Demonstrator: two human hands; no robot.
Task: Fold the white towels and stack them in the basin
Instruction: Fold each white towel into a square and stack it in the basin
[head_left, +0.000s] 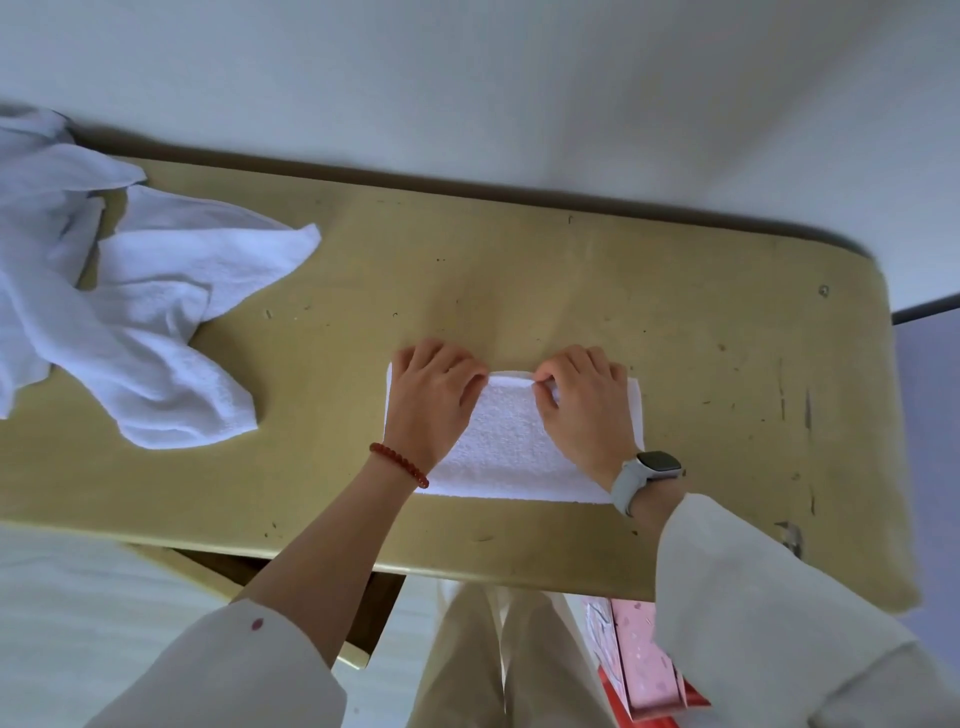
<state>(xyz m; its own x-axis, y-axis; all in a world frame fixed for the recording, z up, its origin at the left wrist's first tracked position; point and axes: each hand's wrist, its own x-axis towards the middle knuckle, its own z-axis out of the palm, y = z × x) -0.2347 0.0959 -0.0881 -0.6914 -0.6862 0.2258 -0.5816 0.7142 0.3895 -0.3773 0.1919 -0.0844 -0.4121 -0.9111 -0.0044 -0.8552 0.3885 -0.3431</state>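
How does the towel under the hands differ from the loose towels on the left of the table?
The folded towel lies flat as a neat rectangle; the loose towels are crumpled in a spread heap. The folded towel sits near the table's front edge, with the left hand and right hand on its far edge; nothing touches the loose towels. Both are white terry cloth.

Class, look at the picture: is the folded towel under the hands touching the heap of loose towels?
Apart. The head view shows bare table between the folded towel and the loose towels.
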